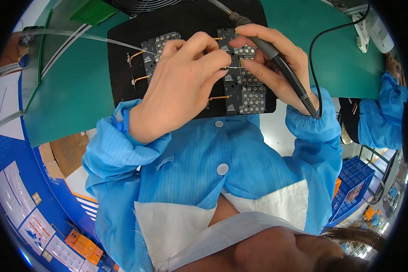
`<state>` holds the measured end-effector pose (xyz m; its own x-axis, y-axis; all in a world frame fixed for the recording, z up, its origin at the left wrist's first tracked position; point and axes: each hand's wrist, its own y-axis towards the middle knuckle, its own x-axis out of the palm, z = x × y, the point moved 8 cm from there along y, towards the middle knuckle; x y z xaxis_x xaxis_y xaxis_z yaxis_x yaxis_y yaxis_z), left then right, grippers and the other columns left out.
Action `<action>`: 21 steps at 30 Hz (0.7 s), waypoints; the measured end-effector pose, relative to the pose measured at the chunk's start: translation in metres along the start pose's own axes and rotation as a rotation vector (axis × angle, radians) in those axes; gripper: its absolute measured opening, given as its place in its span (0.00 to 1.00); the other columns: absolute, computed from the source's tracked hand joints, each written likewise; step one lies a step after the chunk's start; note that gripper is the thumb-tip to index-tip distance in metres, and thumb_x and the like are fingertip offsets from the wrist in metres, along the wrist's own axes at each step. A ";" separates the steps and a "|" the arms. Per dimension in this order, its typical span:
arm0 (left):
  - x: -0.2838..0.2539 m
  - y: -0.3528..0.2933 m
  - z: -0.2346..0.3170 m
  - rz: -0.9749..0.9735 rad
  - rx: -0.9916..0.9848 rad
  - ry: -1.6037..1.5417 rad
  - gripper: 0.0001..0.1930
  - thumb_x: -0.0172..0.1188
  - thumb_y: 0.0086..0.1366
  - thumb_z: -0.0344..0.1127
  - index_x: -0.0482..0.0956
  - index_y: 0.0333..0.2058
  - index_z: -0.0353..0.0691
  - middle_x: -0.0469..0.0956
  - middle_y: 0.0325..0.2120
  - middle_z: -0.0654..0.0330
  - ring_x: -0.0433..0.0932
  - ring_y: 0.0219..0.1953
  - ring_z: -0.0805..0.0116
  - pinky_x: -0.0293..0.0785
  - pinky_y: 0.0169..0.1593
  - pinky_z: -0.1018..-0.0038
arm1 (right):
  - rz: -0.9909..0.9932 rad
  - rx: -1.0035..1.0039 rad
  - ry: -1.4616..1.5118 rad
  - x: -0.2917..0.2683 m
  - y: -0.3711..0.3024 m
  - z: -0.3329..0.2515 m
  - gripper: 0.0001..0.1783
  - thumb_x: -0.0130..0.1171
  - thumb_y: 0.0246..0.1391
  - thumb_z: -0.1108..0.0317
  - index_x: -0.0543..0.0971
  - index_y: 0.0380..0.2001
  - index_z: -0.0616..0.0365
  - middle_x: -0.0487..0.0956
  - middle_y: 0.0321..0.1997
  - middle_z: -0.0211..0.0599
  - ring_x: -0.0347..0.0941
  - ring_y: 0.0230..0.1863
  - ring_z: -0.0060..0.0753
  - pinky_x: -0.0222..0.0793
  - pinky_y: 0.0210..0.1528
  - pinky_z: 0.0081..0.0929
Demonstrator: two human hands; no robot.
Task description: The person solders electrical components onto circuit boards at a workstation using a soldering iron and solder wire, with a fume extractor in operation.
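Observation:
My right hand point(276, 63) is closed around a soldering iron point(288, 72) with a black handle, its metal end pointing away to the upper left. The right thumb and fingertips reach over a dark circuit board point(254, 100) dotted with round pale parts. At that board's left edge, my left hand point(181, 84) is closed in a pinch. Between the two hands' fingertips runs a thin pale wire point(233, 67). A second circuit board point(149, 65) lies partly hidden under the left hand. Short orange leads point(142, 78) stick out from the boards' left edges, some ending in small parts.
Both boards lie on a black mat point(122, 41) over a green tabletop point(72, 90). The iron's black cable point(312, 50) loops up on the right. A round wire-grille guard point(145, 4) is at the far edge. A blue crate point(356, 186) stands low right; another person's blue sleeve point(385, 113) shows beyond.

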<state>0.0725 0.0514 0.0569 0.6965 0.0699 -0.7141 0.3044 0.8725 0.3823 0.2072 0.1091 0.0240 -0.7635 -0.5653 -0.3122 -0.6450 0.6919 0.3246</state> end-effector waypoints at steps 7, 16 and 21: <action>0.014 -0.008 -0.011 -0.152 0.062 0.388 0.08 0.63 0.54 0.26 0.80 0.35 0.42 0.69 0.26 0.61 0.71 0.28 0.64 0.65 0.34 0.74 | -0.069 -0.048 -0.039 0.010 0.005 0.011 0.24 0.60 0.50 0.82 0.75 0.52 0.54 0.81 0.42 0.38 0.80 0.44 0.33 0.76 0.40 0.23; -0.002 -0.015 -0.055 -0.029 -0.326 -0.113 0.05 0.62 0.54 0.22 0.78 0.30 0.34 0.71 0.28 0.59 0.72 0.24 0.65 0.65 0.25 0.73 | 0.091 -0.105 -0.132 -0.028 0.004 0.012 0.19 0.66 0.49 0.71 0.80 0.47 0.57 0.83 0.34 0.36 0.80 0.32 0.27 0.76 0.33 0.20; -0.025 -0.007 -0.046 0.179 -0.126 0.162 0.05 0.63 0.53 0.20 0.79 0.29 0.32 0.70 0.31 0.57 0.74 0.26 0.65 0.70 0.28 0.74 | 0.150 -0.145 -0.211 -0.043 0.003 0.006 0.20 0.69 0.46 0.66 0.81 0.45 0.58 0.83 0.32 0.38 0.81 0.32 0.28 0.76 0.32 0.19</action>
<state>0.0231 0.0657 0.0456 0.6161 0.2964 -0.7298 0.0954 0.8916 0.4427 0.2387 0.1383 0.0326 -0.8369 -0.3449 -0.4250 -0.5347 0.6806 0.5008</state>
